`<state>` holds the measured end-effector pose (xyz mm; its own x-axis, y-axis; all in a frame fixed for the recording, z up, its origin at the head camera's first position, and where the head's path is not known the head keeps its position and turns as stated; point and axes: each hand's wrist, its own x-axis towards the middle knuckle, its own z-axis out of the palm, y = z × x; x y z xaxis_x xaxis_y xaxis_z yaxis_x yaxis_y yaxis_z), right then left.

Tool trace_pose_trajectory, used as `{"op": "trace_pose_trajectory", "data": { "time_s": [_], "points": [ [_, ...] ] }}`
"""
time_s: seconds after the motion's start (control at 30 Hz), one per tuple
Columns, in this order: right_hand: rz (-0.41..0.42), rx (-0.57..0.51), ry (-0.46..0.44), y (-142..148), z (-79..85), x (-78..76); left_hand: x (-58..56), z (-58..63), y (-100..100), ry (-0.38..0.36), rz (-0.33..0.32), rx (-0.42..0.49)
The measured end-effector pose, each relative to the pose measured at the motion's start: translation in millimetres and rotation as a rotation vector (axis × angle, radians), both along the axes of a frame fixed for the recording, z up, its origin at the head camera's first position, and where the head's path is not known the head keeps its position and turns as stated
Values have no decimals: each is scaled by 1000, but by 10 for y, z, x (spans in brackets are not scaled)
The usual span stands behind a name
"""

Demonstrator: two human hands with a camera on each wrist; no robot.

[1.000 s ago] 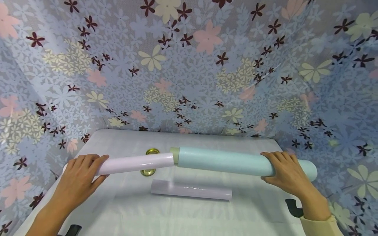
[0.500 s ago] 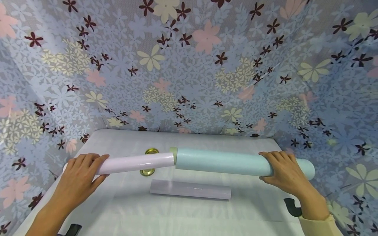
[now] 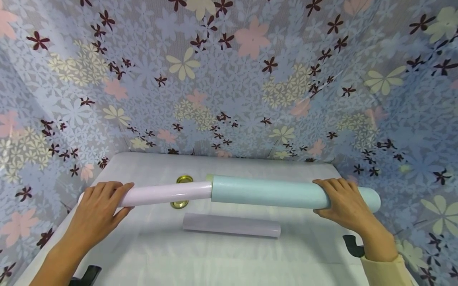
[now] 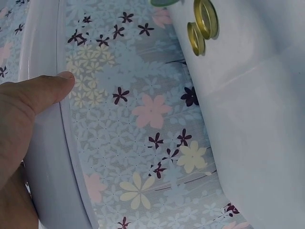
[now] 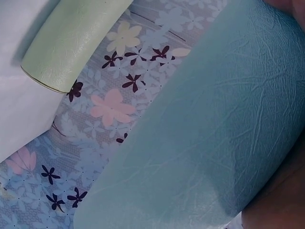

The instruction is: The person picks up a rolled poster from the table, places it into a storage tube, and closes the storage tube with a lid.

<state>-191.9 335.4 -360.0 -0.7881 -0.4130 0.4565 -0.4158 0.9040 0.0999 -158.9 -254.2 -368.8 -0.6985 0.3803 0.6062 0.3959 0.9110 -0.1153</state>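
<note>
My left hand (image 3: 96,206) grips a glossy pale lilac roll (image 3: 168,192) near its left end; in the left wrist view the thumb lies across it. With my right hand (image 3: 345,204) I hold a longer, thicker teal roll (image 3: 264,192) toward its right end. Fine wrinkles cover the teal surface in the right wrist view. Both rolls are raised, and their inner ends meet or overlap mid-view; I cannot tell whether they touch. Behind the teal roll, a pale green roll (image 5: 71,47) lies on the white surface, mostly hidden in the head view.
Another lilac roll (image 3: 231,225) lies on the white table (image 3: 214,266) in front. Two gold rings (image 4: 206,19) sit behind the held lilac roll. Floral cloth (image 3: 229,79) hangs around the back and sides. Black curved pieces (image 3: 352,245) show by both wrists.
The teal roll has shifted slightly left, so its end now reaches the lilac roll's end and less green shows between. The left hand keeps its hold. The head view has tilted a little.
</note>
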Motion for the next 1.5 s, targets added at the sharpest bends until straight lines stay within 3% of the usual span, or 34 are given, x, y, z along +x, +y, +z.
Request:
{"op": "trace_pose_trajectory", "data": {
  "time_s": [0.23, 0.6, 0.9, 1.2, 1.5],
  "points": [
    [-3, 0, -10, -27, -4, 13, 23, 6, 25, -35, 32, -7],
    [19, -3, 18, -34, -23, -4, -2, -35, 40, 6, -32, 15],
    [16, -12, -7, -79, 7, 15, -20, -34, 116, -22, -12, -1],
    [31, -3, 12, -78, -15, -5, -63, -46, 211, 8, -57, 13],
    [33, -10, 6, -96, -14, -2, -87, -56, 257, 8, -61, 15]
  ]
}}
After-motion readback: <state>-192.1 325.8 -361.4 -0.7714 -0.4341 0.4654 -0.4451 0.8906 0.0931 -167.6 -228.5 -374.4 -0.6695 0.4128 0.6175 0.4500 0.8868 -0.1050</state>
